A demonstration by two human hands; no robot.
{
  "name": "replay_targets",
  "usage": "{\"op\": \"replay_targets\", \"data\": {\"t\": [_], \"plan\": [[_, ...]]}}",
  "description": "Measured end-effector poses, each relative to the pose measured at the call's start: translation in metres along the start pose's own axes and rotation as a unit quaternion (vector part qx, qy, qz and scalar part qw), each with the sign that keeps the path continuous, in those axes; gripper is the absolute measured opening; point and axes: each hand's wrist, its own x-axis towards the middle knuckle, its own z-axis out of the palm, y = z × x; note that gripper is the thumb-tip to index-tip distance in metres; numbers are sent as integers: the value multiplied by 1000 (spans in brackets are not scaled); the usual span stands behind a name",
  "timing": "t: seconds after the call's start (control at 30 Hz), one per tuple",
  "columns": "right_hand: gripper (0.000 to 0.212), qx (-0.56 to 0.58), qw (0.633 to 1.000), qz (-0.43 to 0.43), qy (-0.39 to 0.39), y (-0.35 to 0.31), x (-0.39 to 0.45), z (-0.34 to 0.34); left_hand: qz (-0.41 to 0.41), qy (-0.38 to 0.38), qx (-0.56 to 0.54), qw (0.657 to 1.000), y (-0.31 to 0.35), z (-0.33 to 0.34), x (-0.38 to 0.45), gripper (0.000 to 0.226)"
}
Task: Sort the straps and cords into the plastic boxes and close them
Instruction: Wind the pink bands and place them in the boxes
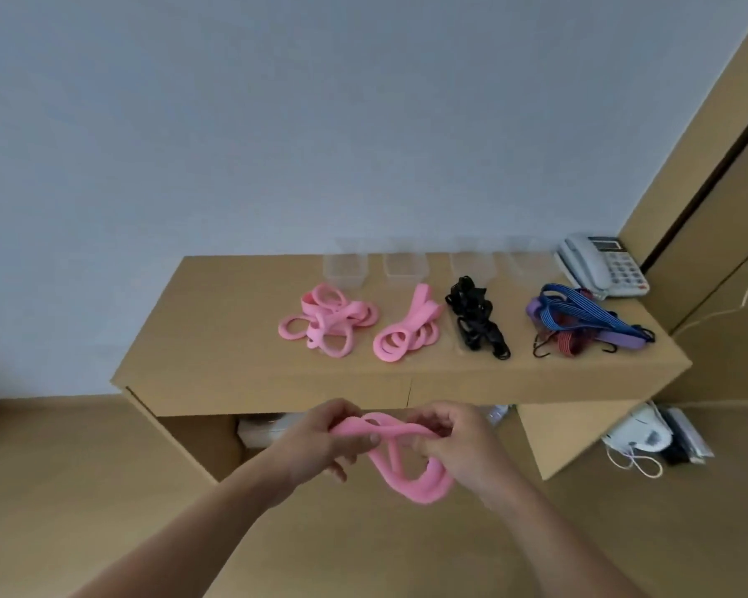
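Both hands sit low in the frame's centre: the left hand (320, 438) and right hand (458, 442) each pinch an end of a looped pink elastic strap (400, 468), which sags between them. Above, on the tan wooden cabinet top (217, 338), lie two pink strap piles (327, 319), black cords (476, 319), blue-and-red bungee cords (579, 317) and clear plastic boxes (344, 269).

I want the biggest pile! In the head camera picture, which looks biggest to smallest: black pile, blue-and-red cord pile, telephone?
1. Blue-and-red cord pile
2. Telephone and black pile look about alike; I can't rank them.
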Motion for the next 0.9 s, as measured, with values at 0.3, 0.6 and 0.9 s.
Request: {"op": "replay_targets", "data": {"t": [0.3,0.6,0.9], "plan": [[15,-23,994,63,82,17,93,-33,-10,52,123,991,9,-37,142,22],[2,-99,976,120,153,7,220,-47,88,114,247,958,59,-62,300,40],[3,-178,964,125,153,46,273,-57,83,24,450,889,47,-33,373,65]]}}
